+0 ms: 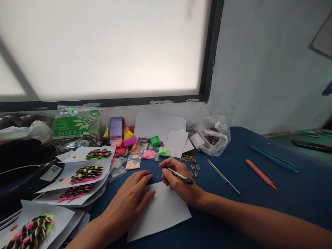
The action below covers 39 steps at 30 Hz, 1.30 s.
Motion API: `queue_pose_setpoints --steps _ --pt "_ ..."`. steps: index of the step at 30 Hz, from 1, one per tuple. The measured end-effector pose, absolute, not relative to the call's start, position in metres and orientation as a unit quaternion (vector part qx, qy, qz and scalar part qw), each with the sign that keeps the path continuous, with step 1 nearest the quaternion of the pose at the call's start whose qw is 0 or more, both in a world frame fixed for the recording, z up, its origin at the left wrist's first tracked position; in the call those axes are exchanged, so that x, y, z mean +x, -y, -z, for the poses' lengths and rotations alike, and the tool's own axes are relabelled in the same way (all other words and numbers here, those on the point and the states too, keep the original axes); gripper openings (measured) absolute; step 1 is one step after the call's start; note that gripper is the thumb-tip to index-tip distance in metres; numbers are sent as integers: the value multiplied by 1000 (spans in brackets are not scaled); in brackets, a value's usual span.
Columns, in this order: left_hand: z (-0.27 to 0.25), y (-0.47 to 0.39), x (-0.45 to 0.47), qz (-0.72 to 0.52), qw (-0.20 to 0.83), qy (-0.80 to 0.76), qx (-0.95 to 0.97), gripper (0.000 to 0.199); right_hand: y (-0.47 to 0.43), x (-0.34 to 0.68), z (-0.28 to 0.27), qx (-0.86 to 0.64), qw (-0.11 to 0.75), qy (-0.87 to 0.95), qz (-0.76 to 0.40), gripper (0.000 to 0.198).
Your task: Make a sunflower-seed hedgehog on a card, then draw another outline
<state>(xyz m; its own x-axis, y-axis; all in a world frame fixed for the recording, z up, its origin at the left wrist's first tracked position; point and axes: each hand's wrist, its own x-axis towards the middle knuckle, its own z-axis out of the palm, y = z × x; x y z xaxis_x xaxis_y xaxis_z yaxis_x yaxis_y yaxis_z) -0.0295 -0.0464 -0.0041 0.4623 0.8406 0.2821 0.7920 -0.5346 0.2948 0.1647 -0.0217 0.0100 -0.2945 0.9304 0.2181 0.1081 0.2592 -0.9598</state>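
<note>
A blank sheet of white paper (163,214) lies tilted on the blue table in front of me. My left hand (132,195) rests flat on the sheet's left side, fingers stretched out and holding nothing. In my right hand (178,180) is a dark pen (181,175), pinched between thumb and fingers above the sheet's upper right part. The pen's tip is hidden by the fingers, so I cannot tell whether it touches the paper. Several loose sunflower seeds (194,167) lie just beyond my right hand.
Finished-looking seed-and-clay pictures (90,174) are stacked at left. Coloured clay packs (149,154), white sheets (158,124), a phone (116,129) and a bag of seeds (212,138) line the back. A silver tool (223,176), an orange tool (260,174) and blue tweezers (273,159) lie right.
</note>
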Motion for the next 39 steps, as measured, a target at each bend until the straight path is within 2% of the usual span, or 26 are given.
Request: queue_pose_setpoints --steps 3,5,7,11,15,20,27,30,32,35,37,39 --pt "1 48 -36 -221 80 -497 835 19 18 172 -8 -395 392 767 -319 15" --pt "-1 46 -37 -223 101 -508 826 14 15 175 -6 -385 357 820 -228 19" --pt "-2 42 -36 -227 116 -513 820 14 13 177 -5 -379 329 845 -187 21" --pt "-3 41 -30 -240 132 -525 806 15 16 177 -7 -388 289 858 -174 22" --pt "-3 46 -23 -248 133 -552 785 13 18 177 -10 -368 287 872 -148 26" --pt "0 42 -18 -277 151 -562 764 9 14 178 -9 -365 286 877 -124 21" --pt "7 38 -17 -286 99 -560 771 17 7 180 -6 -374 294 873 -106 30" --pt "6 42 -18 -293 32 -527 797 21 16 177 -15 -347 365 851 -148 24" --pt "4 44 -19 -274 17 -505 818 19 27 173 -22 -336 423 807 -239 17" --pt "1 45 -20 -240 68 -482 840 25 39 165 -26 -328 417 709 -464 26" --pt "-2 45 -22 -243 118 -476 837 27 41 162 -22 -349 398 659 -535 36" --pt "-7 46 -26 -250 172 -476 826 21 39 162 -17 -380 388 634 -550 43"
